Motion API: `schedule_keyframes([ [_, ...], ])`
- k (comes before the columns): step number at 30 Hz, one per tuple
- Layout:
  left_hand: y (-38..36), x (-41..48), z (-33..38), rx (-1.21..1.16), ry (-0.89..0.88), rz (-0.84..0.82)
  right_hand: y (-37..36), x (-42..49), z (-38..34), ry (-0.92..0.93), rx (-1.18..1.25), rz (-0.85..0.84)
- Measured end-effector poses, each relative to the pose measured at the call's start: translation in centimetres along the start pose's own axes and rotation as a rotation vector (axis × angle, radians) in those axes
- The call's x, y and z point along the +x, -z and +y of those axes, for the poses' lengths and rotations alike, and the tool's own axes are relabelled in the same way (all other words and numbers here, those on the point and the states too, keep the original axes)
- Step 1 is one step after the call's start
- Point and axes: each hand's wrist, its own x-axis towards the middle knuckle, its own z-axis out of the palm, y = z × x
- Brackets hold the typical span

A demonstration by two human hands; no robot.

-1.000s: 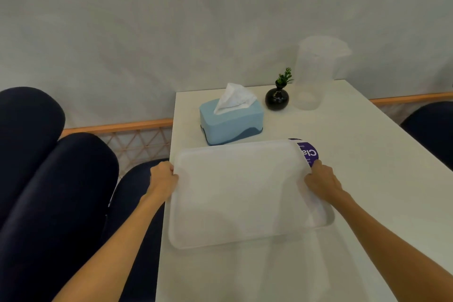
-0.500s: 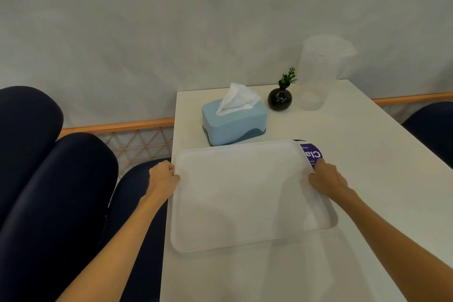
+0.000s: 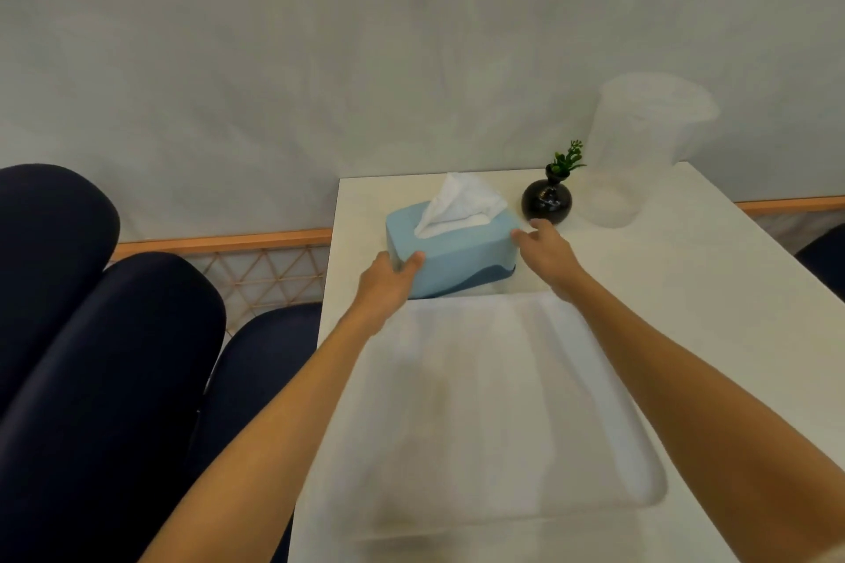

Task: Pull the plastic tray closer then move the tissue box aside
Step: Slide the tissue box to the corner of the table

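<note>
The translucent white plastic tray (image 3: 494,425) lies flat on the white table (image 3: 713,297), near its front edge, with both my forearms stretched above it. Just beyond it stands the light blue tissue box (image 3: 462,256) with a white tissue sticking out of the top. My left hand (image 3: 388,283) holds the box's left end, thumb on the front face. My right hand (image 3: 546,251) is at the box's right end, fingers spread and touching its corner.
A small black vase (image 3: 547,200) with a green sprig stands right behind my right hand. A clear plastic pitcher (image 3: 640,151) is at the back right. Dark blue chairs (image 3: 91,357) line the left side, and a wall runs close behind the table.
Both hands let go of the tray's sides and reached forward to the two ends of the tissue box. The tray now lies closer to me.
</note>
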Motion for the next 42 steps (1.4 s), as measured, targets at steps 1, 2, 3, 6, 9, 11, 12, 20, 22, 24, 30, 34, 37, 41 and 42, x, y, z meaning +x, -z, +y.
schedule_keyframes([
  [1, -0.3, 0.5, -0.2, -0.015, 0.006, -0.013, -0.4, 0.6, -0.1, -0.013, 0.046, -0.005],
  [2, -0.5, 0.9, -0.4, -0.033, 0.013, -0.021, -0.9, 1.1, -0.1, -0.021, 0.083, -0.015],
  [3, -0.6, 1.4, -0.7, -0.048, 0.016, -0.026, -1.3, 1.5, 0.0, -0.019, 0.111, -0.024],
  [6, -0.6, 2.8, -1.4, -0.089, 0.026, -0.035, -2.6, 2.7, 0.4, 0.016, 0.148, -0.038],
  [9, 0.5, 4.7, -1.6, -0.107, 0.024, -0.012, -4.0, 3.7, 0.2, 0.078, 0.135, -0.054],
  [11, 1.7, 6.6, -1.9, -0.123, 0.029, 0.008, -5.1, 4.3, -0.5, 0.128, 0.136, -0.071],
  [12, 2.3, 7.6, -2.0, -0.141, 0.030, 0.015, -5.7, 4.6, -0.9, 0.156, 0.141, -0.077],
  [20, 6.6, 13.4, -2.1, -0.242, -0.004, -0.009, -9.9, 8.8, -4.0, 0.170, 0.171, -0.052],
  [22, 7.2, 14.8, -2.3, -0.231, -0.008, -0.015, -10.6, 10.0, -4.9, 0.153, 0.163, -0.057],
  [24, 7.8, 16.0, -2.4, -0.222, -0.009, -0.030, -11.2, 11.0, -5.7, 0.139, 0.162, -0.063],
  [30, 8.6, 18.7, -1.9, -0.232, -0.005, -0.060, -12.0, 13.2, -7.3, 0.103, 0.173, -0.070],
  [34, 8.8, 19.7, -1.6, -0.230, -0.006, -0.077, -12.3, 14.3, -7.7, 0.084, 0.181, -0.080],
  [37, 8.8, 20.1, -1.4, -0.246, 0.004, -0.078, -12.4, 14.7, -7.8, 0.077, 0.193, -0.076],
  [41, 8.6, 20.2, -1.5, -0.245, -0.001, -0.073, -12.4, 14.8, -7.7, 0.075, 0.201, -0.074],
  [42, 8.6, 20.0, -1.3, -0.247, -0.001, -0.068, -12.4, 14.7, -7.7, 0.071, 0.203, -0.075],
])
